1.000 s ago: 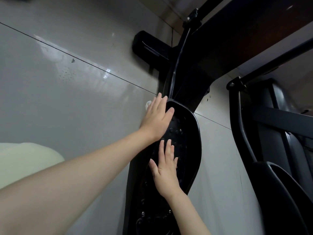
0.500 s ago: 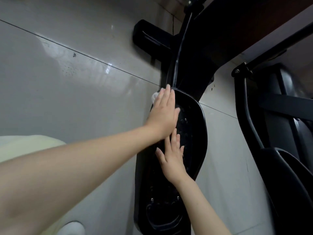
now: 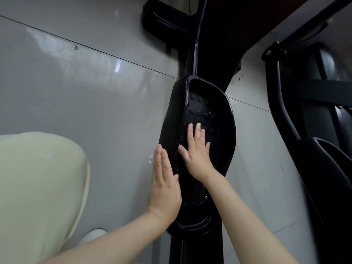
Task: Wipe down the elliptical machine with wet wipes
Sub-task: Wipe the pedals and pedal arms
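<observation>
So the left hand is flat against the outer left wall of the black pedal, fingers straight and pressed together. A tiny white scrap peeks out just left of those fingers. It's probably the wet wipe, but I can't tell for sure. The right hand lies palm-down inside the pedal on the studded tread, fingers slightly spread, thumb angled toward the left hand. Beyond the fingertips the machine's black beam runs on over the grey tile floor.

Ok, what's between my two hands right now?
The pedal's raised black rim, in the head view: left hand outside it, right hand on the studded tread inside.
</observation>
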